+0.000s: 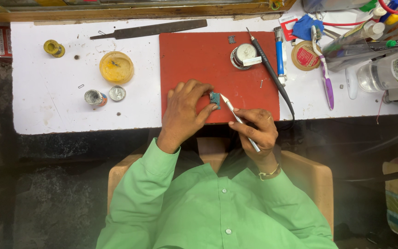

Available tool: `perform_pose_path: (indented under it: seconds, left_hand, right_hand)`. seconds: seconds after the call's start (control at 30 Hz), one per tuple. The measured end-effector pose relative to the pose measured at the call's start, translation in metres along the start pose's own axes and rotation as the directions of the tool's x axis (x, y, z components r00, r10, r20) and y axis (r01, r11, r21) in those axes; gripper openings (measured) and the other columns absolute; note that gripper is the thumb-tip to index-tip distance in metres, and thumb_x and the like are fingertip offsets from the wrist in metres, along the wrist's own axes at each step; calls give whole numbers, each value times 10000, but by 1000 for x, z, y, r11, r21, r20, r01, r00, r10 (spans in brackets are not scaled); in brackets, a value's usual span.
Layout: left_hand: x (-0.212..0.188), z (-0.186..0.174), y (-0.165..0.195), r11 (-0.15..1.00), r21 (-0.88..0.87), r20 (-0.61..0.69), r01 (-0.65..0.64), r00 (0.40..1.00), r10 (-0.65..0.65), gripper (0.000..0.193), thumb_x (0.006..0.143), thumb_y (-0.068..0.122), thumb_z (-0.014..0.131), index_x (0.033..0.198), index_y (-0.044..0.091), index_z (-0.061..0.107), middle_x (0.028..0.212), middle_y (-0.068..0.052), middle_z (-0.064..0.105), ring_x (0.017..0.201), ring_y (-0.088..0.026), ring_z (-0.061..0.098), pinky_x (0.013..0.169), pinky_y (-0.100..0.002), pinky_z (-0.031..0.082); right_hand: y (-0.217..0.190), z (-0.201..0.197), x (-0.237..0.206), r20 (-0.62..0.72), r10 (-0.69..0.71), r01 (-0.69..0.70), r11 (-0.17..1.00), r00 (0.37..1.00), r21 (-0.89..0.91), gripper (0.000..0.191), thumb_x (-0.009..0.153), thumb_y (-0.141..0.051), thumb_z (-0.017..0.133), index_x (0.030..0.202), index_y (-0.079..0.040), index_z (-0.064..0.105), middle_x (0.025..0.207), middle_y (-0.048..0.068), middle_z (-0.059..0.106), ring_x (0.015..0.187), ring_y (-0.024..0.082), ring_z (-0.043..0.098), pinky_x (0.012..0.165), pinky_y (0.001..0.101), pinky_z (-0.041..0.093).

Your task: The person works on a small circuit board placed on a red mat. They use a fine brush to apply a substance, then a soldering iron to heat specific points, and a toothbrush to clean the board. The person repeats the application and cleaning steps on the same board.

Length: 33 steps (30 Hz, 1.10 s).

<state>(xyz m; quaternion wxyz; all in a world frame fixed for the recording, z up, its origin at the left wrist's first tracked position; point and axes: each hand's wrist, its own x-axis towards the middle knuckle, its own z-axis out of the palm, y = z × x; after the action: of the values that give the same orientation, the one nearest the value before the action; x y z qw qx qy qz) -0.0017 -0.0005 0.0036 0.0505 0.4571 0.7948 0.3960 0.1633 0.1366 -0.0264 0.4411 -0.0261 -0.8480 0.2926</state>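
Green small circuit board (215, 99) lies near the red mat's (194, 55) front edge, pinched by your left hand (184, 113). Your right hand (256, 131) grips tweezers (238, 119); a slipping tip could scratch the board or flick it off.

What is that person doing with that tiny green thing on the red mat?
A person in a green shirt sits at a white table. Their left hand pins a small green circuit board to the red mat. Their right hand holds tweezers, tip touching the board's edge. A soldering iron lies unused on the mat beside a round tin.
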Motion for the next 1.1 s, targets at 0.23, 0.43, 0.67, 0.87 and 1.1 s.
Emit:
perform_pose_path:
  seconds: [0.23, 0.43, 0.67, 0.87, 1.1]
  left_hand:
    - [0, 1, 0, 1000, -1, -2, 4, 1000, -4, 377, 850, 286, 798, 1179, 128, 705, 1091, 0, 666, 1015, -216, 588, 890, -394, 397]
    - [1, 0, 0, 1000, 3, 4, 13, 1000, -13, 376, 843, 278, 798, 1175, 128, 708, 1087, 0, 669, 1013, -216, 588, 882, -397, 398]
    - [1, 0, 0, 1000, -3, 1, 6, 1000, -6, 378, 845, 277, 800, 1176, 122, 704, 1091, -9, 665, 1018, -223, 590, 880, -401, 396]
    - [0, 0, 0, 1000, 1, -4, -3, 1000, 3, 376, 844, 275, 800, 1174, 123, 701, 1099, -9, 666, 1022, -225, 593, 885, -399, 398]
    - [1, 0, 1, 1000, -5, -1, 6, 1000, -6, 375, 843, 276, 803, 1171, 125, 704, 1089, -7, 666, 1019, -222, 595, 886, -397, 398]
  right_hand:
    - [4, 1, 1, 12, -64, 64, 998, 998, -19, 251, 754, 94, 781, 930, -84, 797, 1110, 99, 741, 862, 197, 651, 752, 309, 503]
    - [5, 2, 1, 15, -92, 93, 995, 996, -24, 225, 752, 67, 805, 921, -81, 794, 1093, 96, 738, 833, 195, 642, 773, 333, 490]
    - [4, 2, 0, 1, -84, 84, 996, 996, -29, 217, 763, 78, 789, 917, -74, 792, 1094, 101, 739, 831, 206, 651, 791, 337, 496]
    - [5, 2, 0, 16, -107, 108, 993, 994, -43, 203, 761, 53, 804, 911, -82, 788, 1095, 95, 739, 826, 206, 653, 785, 347, 481]
    - [4, 2, 0, 15, -108, 109, 992, 994, -57, 193, 768, 54, 811, 900, -85, 785, 1090, 93, 740, 830, 203, 658, 791, 354, 474]
